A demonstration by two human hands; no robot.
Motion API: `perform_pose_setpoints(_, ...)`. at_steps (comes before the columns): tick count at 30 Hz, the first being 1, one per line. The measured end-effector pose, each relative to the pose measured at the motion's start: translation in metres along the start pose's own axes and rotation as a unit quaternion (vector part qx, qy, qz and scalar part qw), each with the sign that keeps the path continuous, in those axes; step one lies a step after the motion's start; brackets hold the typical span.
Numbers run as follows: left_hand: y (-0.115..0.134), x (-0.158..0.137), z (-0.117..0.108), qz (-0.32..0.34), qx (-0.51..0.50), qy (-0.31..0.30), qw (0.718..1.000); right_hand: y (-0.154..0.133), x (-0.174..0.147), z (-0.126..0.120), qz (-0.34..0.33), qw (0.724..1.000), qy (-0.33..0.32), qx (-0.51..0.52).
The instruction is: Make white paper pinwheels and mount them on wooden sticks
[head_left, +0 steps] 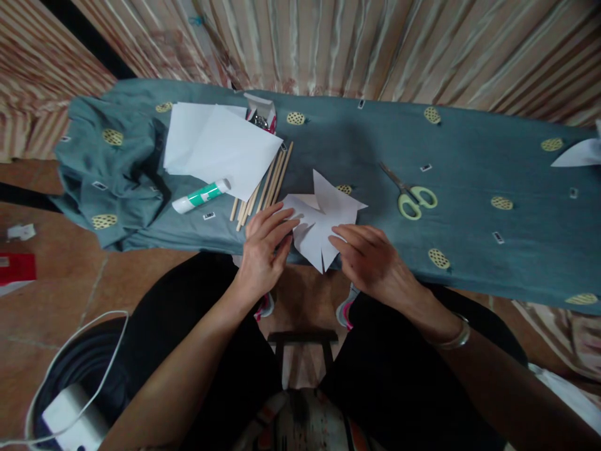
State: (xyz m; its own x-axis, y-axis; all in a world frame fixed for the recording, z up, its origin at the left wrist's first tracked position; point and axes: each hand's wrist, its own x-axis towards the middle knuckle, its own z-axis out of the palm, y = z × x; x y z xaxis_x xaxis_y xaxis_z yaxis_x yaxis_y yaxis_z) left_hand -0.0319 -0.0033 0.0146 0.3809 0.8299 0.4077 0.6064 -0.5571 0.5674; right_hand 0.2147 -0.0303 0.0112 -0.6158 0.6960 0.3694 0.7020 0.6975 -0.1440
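A white paper sheet point(331, 219) with slits cut inward from its corners, like a pinwheel blank, lies at the table's near edge. My left hand point(267, 244) has its fingers bent over the sheet's left flap, gripping it. On the other side, the thumb and fingers of my right hand point(366, 254) pinch the paper's right edge. Scissors point(410, 197) with pale green handles rest to the right of the sheet. Several thin wooden sticks point(270, 181) lie just beyond my left hand. A green and white glue stick point(201, 196) is left of the sticks.
Stacked white paper point(216, 141) lies at the back left beside a small open box point(261, 114) of metal bits. A green-grey cloth point(469, 188) covers the table and is bunched up at the left. Another white paper piece point(580, 153) is at the far right. Pleated curtains point(328, 47) hang behind.
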Motion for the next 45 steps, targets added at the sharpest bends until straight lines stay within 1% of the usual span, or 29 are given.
perform_pose_setpoints(3, 0.001, -0.002, 0.004, 0.016, 0.014, -0.004, 1.0, -0.001, 0.0, 0.002, 0.005, 0.999, 0.001, 0.035)
perform_pose_setpoints(7, -0.001, 0.01, 0.011, 0.021, 0.029, 0.013, 0.999, -0.002, 0.0, 0.005, 0.001, 0.999, 0.014, 0.041)
perform_pose_setpoints(9, -0.004, 0.019, 0.014, 0.016, 0.043, 0.014, 0.999, -0.002, 0.001, 0.005, 0.008, 0.999, 0.01, 0.037)
perform_pose_setpoints(13, -0.013, 0.032, 0.023, -0.003, 0.078, -0.013, 0.997, 0.0, 0.0, 0.004, 0.013, 0.999, -0.005, 0.038)
perform_pose_setpoints(17, -0.015, 0.038, 0.03, -0.029, 0.1, -0.032, 0.994, 0.002, 0.001, 0.002, -0.005, 0.999, -0.003, 0.04)
perform_pose_setpoints(19, -0.014, 0.04, 0.033, -0.04, 0.104, -0.039, 0.993, 0.002, 0.002, 0.002, 0.003, 0.999, -0.008, 0.048)
perform_pose_setpoints(24, -0.014, 0.045, 0.037, -0.049, 0.095, -0.019, 0.994, 0.002, 0.006, 0.005, 0.022, 0.998, 0.017, 0.056)
perform_pose_setpoints(31, -0.014, 0.047, 0.038, -0.049, 0.078, -0.013, 0.996, 0.003, 0.013, 0.009, 0.062, 0.995, -0.002, 0.073)
perform_pose_setpoints(34, -0.012, 0.046, 0.038, -0.049, 0.076, -0.014, 0.996, 0.003, 0.015, 0.011, 0.085, 0.992, 0.013, 0.092)
perform_pose_setpoints(38, -0.01, 0.045, 0.039, -0.053, 0.075, -0.029, 0.995, 0.003, 0.017, 0.016, 0.151, 0.982, 0.018, 0.109)
perform_pose_setpoints(41, -0.009, 0.045, 0.04, -0.055, 0.078, -0.03, 0.995, 0.003, 0.019, 0.02, 0.192, 0.974, 0.033, 0.119)
perform_pose_setpoints(43, -0.009, 0.045, 0.04, -0.058, 0.081, -0.03, 0.995, 0.002, 0.02, 0.021, 0.203, 0.971, 0.051, 0.118)
perform_pose_setpoints(45, -0.009, 0.045, 0.04, -0.058, 0.086, -0.038, 0.994, 0.001, 0.021, 0.02, 0.204, 0.972, 0.053, 0.1)
